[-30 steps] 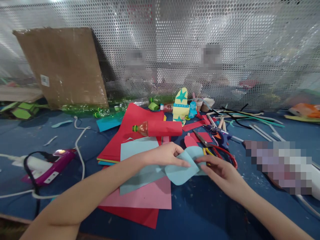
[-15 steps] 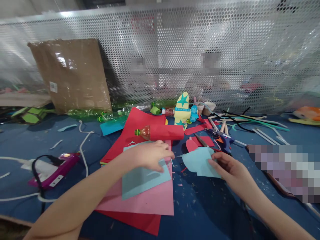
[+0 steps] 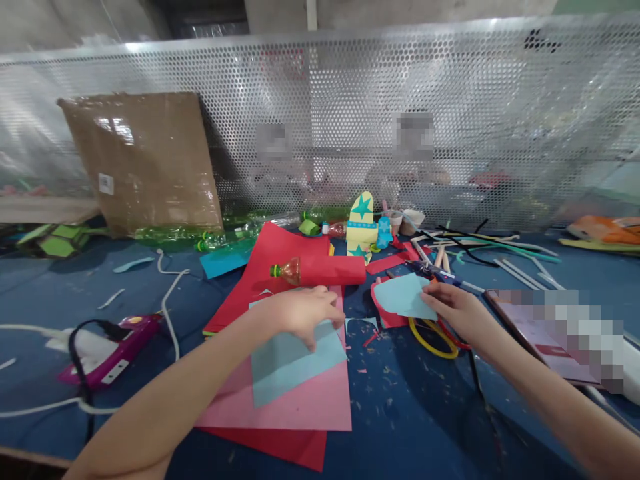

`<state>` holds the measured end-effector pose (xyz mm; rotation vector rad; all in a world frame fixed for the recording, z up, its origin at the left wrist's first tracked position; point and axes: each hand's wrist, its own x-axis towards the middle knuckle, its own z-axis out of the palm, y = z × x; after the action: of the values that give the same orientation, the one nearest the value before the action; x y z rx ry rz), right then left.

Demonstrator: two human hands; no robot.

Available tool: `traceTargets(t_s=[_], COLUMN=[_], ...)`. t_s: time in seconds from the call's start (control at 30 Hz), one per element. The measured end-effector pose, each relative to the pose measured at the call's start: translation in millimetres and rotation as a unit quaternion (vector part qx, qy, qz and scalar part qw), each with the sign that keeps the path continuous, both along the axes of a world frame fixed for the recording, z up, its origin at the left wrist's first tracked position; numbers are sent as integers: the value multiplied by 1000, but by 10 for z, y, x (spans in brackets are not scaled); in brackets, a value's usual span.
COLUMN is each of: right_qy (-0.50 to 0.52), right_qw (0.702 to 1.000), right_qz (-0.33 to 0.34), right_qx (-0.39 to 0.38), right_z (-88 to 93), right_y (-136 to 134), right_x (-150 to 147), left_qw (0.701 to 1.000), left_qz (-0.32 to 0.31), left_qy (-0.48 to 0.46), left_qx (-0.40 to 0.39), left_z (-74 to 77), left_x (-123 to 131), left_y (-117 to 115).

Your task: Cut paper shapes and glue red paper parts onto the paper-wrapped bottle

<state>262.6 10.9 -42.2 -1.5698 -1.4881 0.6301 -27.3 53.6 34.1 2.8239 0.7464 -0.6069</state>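
My right hand [image 3: 453, 312] pinches a light blue paper cutout [image 3: 403, 295] by its right edge. The cutout is over a red-pink paper piece [image 3: 390, 316] and hides part of it. Fingers apart, my left hand [image 3: 307, 315] is over a light blue sheet [image 3: 295, 373]; whether it presses on the paper I cannot tell. Under that sheet lie pink paper [image 3: 320, 408] and red paper [image 3: 300, 448]. Just beyond my left hand, a bottle wrapped in red paper [image 3: 333, 270] lies on its side, its green cap to the left.
Yellow tape [image 3: 434, 340] lies near my right wrist. A purple power strip [image 3: 117, 353] with cords is at left, a phone-like device [image 3: 543, 340] at right. A decorated yellow-paper bottle plane [image 3: 361, 230], sticks and bottles line the back, before a perforated metal panel [image 3: 330, 133].
My right hand has moved the light blue cutout up and away from me, over the red-pink piece. The yellow tape and a thin blue scrap now show. My left hand has barely shifted.
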Motion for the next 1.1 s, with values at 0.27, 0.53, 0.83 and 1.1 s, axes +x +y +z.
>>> traceTargets(t_s=[0.27, 0.53, 0.83, 1.1], right_qy=[-131, -263, -269, -227], right_qw=[986, 959, 961, 971], right_qz=[60, 62, 20, -54], right_qx=[-83, -81, -65, -46], right_z=[61, 40, 41, -21], right_y=[552, 732, 762, 913], right_x=[55, -16, -50, 7], left_qw=[990, 889, 911, 922], left_qz=[63, 194, 188, 191], left_qy=[-112, -368, -314, -286], left_qx=[-67, -190, -192, -178], left_z=[99, -176, -453, -436], left_x=[-2, 171, 318, 323], left_y=[30, 144, 45, 4])
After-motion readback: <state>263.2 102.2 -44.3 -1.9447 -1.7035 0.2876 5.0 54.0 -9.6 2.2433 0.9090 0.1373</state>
